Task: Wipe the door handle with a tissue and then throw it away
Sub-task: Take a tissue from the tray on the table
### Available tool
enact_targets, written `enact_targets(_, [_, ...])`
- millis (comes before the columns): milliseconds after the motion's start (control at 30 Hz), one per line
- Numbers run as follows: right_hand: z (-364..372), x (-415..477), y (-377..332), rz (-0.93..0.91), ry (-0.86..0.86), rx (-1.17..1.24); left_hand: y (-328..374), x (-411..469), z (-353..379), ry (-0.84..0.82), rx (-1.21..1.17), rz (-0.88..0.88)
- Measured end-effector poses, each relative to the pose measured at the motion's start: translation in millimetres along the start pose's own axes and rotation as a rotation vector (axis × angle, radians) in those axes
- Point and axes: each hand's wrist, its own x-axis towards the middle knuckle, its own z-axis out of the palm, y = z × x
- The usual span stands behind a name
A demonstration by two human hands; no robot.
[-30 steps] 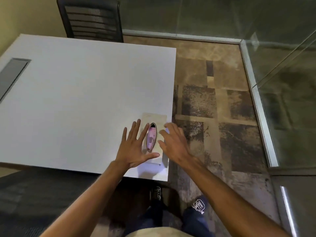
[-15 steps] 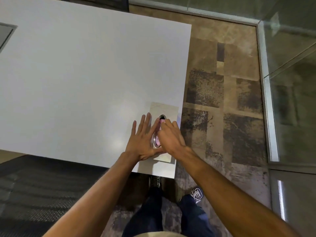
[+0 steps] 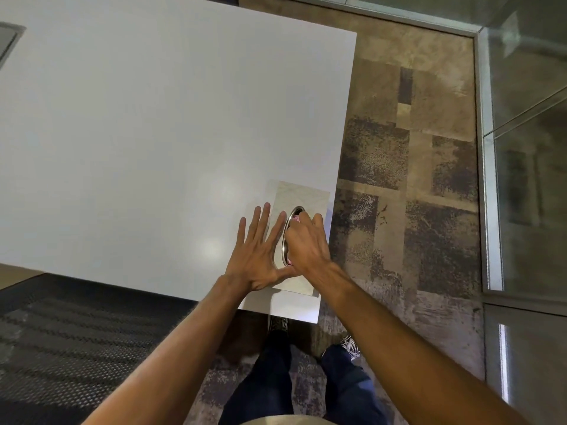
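The tissue box (image 3: 299, 237) sits at the near right corner of the white table (image 3: 153, 133). The left hand (image 3: 260, 253) lies flat and spread on the box's left side. Just beside it the right hand (image 3: 306, 243) pinches the pink tissue (image 3: 296, 218) inside the oval slot, fingers curled in

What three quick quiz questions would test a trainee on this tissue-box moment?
1. True or false: the left hand lies flat with fingers spread, partly on the tissue box.
2. Which hand reaches into the box's oval opening? A) left B) right C) both
3. Fill in: the box sits near the table's ____ corner, nearest the person.

Key: 1 true; 2 B, the right hand; 3 right.
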Motion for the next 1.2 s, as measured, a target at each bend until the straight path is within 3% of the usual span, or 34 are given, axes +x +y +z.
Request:
enact_targets(167, [2.8,-2.4,4.3,-0.026,0.041,0.071,-1.0,1.2,1.7,0.006,0.007,-0.005])
enact_targets(433, [2.8,-28.5,20.6,-0.044,0.274,0.300,-2.3,1.1,3.1,0.002,0.010,-0.008])
enact_targets(867, [-33.7,-71.8,32.8,0.137,0.261,1.100,0.7,0.1,0.3,0.023,0.041,-0.021])
enact_targets(1033, [-54.0,-89.2,44.3,0.151,0.391,1.386,8.6,-3.3,-8.5,0.065,0.022,0.007])
enact_targets(1200, [-78.1,-109.2,68.2,0.166,0.523,1.464,30.2,-4.3,-29.5,0.197,-0.068,0.079])
